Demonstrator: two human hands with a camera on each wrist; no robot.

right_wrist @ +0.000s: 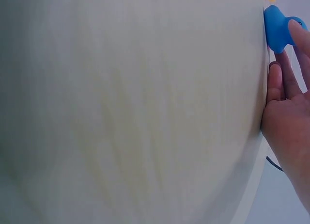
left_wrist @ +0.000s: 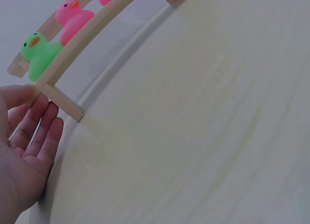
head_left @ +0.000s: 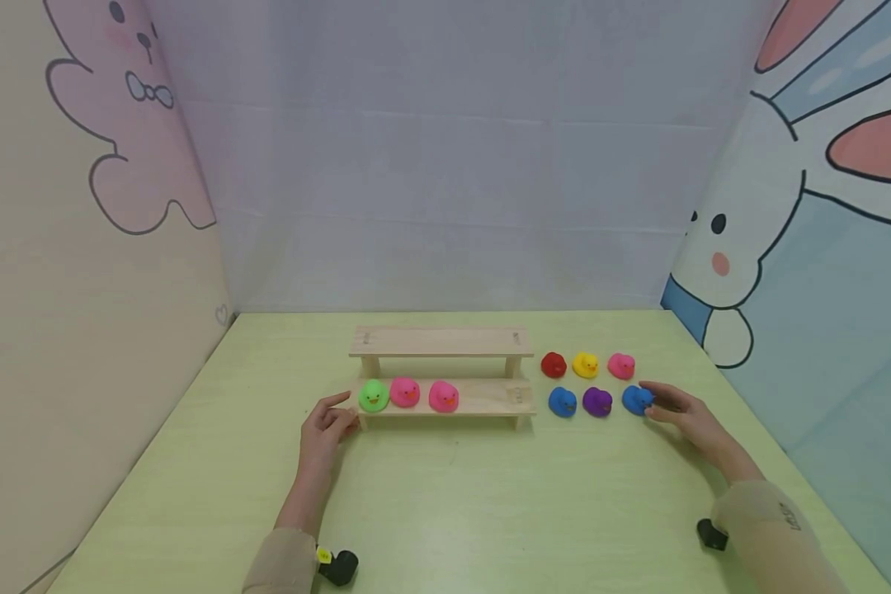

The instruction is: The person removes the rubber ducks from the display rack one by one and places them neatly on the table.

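Observation:
A two-step wooden rack (head_left: 441,341) stands mid-table in the head view. On its lower step sit a green rubber duck (head_left: 374,396), a pink rubber duck (head_left: 404,392) and a second pink rubber duck (head_left: 444,397). My left hand (head_left: 328,429) holds the left end of that step, thumb above and fingers bent beneath, as the left wrist view shows. Off to the right, my right hand (head_left: 681,412) pinches a blue rubber duck (head_left: 637,400) that is still at the table surface. In the right wrist view the thumb covers part of this duck's head (right_wrist: 277,30).
Right of the rack, a red duck (head_left: 553,365), a yellow duck (head_left: 586,365) and a pink duck (head_left: 621,365) form a back row. Before them sit another blue duck (head_left: 562,402) and a purple duck (head_left: 597,402). Printed cloth walls (head_left: 445,165) border the table.

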